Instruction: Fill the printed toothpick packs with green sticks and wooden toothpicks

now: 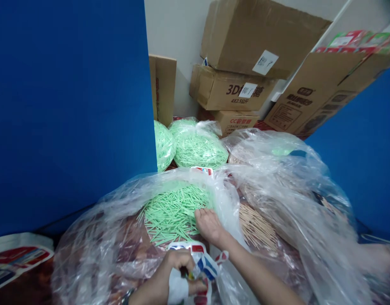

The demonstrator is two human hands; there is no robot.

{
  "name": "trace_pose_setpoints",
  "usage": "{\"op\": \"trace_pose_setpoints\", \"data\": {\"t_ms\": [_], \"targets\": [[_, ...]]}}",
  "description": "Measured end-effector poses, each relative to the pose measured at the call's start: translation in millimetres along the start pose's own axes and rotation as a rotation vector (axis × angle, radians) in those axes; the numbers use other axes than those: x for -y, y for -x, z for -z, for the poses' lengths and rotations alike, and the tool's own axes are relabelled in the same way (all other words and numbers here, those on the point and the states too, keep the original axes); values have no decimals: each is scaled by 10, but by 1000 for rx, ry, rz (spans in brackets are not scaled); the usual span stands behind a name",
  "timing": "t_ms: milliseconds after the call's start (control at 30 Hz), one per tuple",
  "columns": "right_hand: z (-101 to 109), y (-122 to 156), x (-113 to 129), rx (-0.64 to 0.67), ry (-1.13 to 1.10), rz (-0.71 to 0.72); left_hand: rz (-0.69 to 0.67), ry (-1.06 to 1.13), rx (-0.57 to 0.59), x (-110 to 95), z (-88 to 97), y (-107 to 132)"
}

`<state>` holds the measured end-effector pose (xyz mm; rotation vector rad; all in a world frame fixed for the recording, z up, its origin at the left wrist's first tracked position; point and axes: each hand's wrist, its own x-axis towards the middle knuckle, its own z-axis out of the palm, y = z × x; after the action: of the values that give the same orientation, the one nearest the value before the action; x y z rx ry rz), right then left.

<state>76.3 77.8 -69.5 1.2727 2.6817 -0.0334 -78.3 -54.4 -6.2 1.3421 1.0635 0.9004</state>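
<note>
With left grip we clasp the printed bag; right grip — closure unclear — likely gathers green sticks; next, pinch lightly.

Your right hand at right edge of green sticks, grasp hard to judge. Your left hand, nearer, clutches printed packet. Clear plastic bag around green sticks; tan sticks right. Far: green-filled bags, stacked cardboard boxes. Blue panel left.

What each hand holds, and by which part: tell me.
The left hand grips a white, red and blue printed plastic bag by its left side. The right hand touches thin green sticks; whether it grips any cannot be told.
</note>
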Motion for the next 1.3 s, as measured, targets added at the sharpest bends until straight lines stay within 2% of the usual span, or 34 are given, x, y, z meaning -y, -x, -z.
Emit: {"op": "trace_pose_setpoints", "data": {"t_ms": [233, 467, 800, 1033, 1167, 1300], "targets": [[-27, -47, 96, -19, -1, 22, 36, -69, -24, 53, 4, 5], [28, -16, 214, -73, 34, 57, 14, -30, 5, 57, -30, -2], [27, -95, 294, -39, -75, -74, -29, -38, 9, 37, -65, 3], [214, -17, -19, 64, -380, -153, -32, -101, -72, 153, 6, 29], [220, -27, -201, 98, -712, -176, -52, -110, -58, 184, 14, 11], [174, -5, -262, 127, -1114, -187, -55, -101, -62, 167, 23, -14]]}}
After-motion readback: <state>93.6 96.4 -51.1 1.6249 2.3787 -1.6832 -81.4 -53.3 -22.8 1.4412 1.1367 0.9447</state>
